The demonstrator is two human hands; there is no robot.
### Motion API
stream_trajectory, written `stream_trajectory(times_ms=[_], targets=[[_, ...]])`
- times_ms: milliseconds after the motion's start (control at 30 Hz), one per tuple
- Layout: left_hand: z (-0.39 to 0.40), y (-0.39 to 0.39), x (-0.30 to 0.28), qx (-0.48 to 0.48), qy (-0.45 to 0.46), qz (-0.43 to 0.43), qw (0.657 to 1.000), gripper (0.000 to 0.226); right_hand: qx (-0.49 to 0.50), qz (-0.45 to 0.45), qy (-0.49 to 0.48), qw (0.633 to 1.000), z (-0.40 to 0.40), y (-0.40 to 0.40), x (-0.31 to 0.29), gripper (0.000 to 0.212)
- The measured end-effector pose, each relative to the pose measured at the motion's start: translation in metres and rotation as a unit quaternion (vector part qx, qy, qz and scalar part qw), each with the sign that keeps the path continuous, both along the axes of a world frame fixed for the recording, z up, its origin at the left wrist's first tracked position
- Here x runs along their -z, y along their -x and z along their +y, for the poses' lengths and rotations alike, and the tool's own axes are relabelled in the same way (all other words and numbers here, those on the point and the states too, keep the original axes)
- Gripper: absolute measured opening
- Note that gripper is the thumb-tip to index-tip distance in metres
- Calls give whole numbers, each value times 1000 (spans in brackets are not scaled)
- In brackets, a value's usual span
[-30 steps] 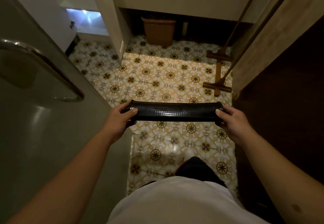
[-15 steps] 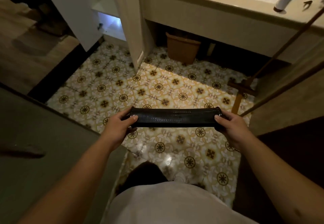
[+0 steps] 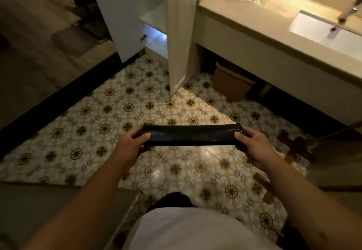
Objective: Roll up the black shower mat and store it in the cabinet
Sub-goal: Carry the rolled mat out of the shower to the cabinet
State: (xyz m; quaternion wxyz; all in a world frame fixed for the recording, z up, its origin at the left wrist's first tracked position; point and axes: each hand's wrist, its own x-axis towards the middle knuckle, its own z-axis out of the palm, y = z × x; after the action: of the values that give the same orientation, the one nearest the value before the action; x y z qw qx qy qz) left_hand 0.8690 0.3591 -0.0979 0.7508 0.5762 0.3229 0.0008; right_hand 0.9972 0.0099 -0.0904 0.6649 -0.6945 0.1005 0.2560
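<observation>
The black shower mat is rolled into a tight horizontal tube, held level above the patterned tile floor. My left hand grips its left end with the thumb on top. My right hand grips its right end the same way. The white cabinet stands ahead at upper centre, both doors swung open, a lit lower shelf showing between them. The cabinet is well beyond the roll, about a body length away.
The open cabinet door juts out toward me. A vanity counter with a sink runs along the right, a brown bin beneath it. Wooden pieces lie on the floor at right. A dark threshold borders the tiles at left.
I have stepped forward out of the shower doorway; the cabinet and vanity have come closer and the view has lifted. Both hands keep the same grip on the rolled mat.
</observation>
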Motion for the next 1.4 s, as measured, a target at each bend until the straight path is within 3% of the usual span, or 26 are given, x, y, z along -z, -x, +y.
stream_trajectory(times_ms=[400, 567, 733, 933, 1100, 1233, 1400], targets=[[79, -62, -4, -163, -23, 12, 986, 46, -167, 15, -35, 985, 136, -170, 3, 21], [97, -92, -4, -253, -35, 15, 967, 48, -260, 17, -37, 965, 204, -251, 14, 20], [107, -124, -8, -341, -35, 1, 939, 37, -330, 22, -39, 943, 274, -326, 20, 34], [134, -145, -1, -417, -25, 3, 908, 32, -419, 7, -36, 907, 362, -377, 18, 22], [189, -148, 7, -432, -32, 1, 901, 37, -466, 3, -17, 885, 439, -397, 24, 38], [258, -151, 15, -427, -46, 2, 903, 35, -485, -11, -15, 874, 511, -405, 25, 27], [343, -160, 10, -413, -54, 8, 909, 38, -494, 14, -23, 869, 590, -417, 23, 38]])
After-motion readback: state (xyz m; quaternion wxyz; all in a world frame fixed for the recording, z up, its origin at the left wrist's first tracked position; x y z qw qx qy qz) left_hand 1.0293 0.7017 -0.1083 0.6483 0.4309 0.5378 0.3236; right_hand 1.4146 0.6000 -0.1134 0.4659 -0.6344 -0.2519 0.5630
